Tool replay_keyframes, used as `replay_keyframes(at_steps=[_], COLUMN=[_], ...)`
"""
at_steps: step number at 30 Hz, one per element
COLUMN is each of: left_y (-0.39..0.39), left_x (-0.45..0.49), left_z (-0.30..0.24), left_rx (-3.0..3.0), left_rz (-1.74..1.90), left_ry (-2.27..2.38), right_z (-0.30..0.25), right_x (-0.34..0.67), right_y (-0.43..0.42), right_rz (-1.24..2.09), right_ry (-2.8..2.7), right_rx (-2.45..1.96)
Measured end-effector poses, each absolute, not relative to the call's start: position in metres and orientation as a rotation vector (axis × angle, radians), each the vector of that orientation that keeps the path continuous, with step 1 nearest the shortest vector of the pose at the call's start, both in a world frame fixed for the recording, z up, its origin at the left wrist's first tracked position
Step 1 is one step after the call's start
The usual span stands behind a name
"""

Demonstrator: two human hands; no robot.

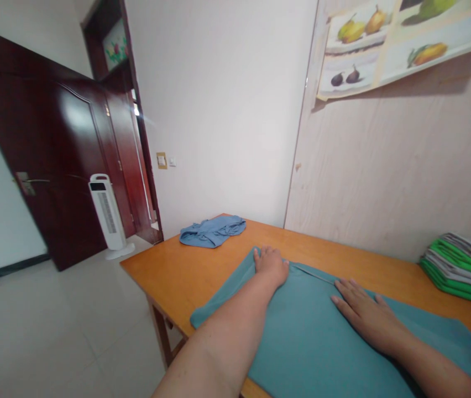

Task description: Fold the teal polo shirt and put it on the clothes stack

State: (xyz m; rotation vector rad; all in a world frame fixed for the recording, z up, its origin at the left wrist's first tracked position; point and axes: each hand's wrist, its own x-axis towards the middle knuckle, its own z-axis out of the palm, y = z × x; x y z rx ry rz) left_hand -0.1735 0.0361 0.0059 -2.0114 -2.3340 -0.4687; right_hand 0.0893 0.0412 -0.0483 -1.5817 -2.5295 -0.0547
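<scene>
A teal shirt (305, 337) lies spread over the near part of the wooden table, and its bottom runs out of view. My left hand (272, 264) rests on its far left corner, fingers stretched forward, thumb out to the side. Palm down, my right hand (364, 312) lies on the cloth further right, with the fingers extended and slightly apart. Between the two hands runs the shirt's far edge, where a thin seam or opening shows. A flap of the cloth reaches left toward the table's side edge. Neither hand grips anything.
On the wooden table (161, 265), a crumpled blue garment (214, 229) lies at the far left corner. Folded green and grey cloths (463, 271) are stacked at the right. A white tower fan (109, 213) stands before the dark red door (53, 149). Walls border the table's far side.
</scene>
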Motion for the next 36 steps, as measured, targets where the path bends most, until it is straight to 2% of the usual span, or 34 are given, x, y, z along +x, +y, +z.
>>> replay_keyframes(at_steps=[7, 16, 36], left_y=[0.012, -0.021, -0.032], left_x=[-0.15, -0.188, -0.218], left_z=[0.016, 0.0, 0.006], left_rx=[-2.284, -2.31, -2.537], left_rz=[-0.333, -0.166, -0.164], left_ry=[-2.136, -2.286, -2.077], right_z=[-0.046, -0.043, -0.048], right_x=[0.085, 0.082, 0.087], right_y=[0.04, 0.039, 0.042], right_rz=[-0.049, -0.009, 0.002], right_ry=[-2.508, -2.507, -2.507], right_rx=[-1.567, -1.585, -1.551])
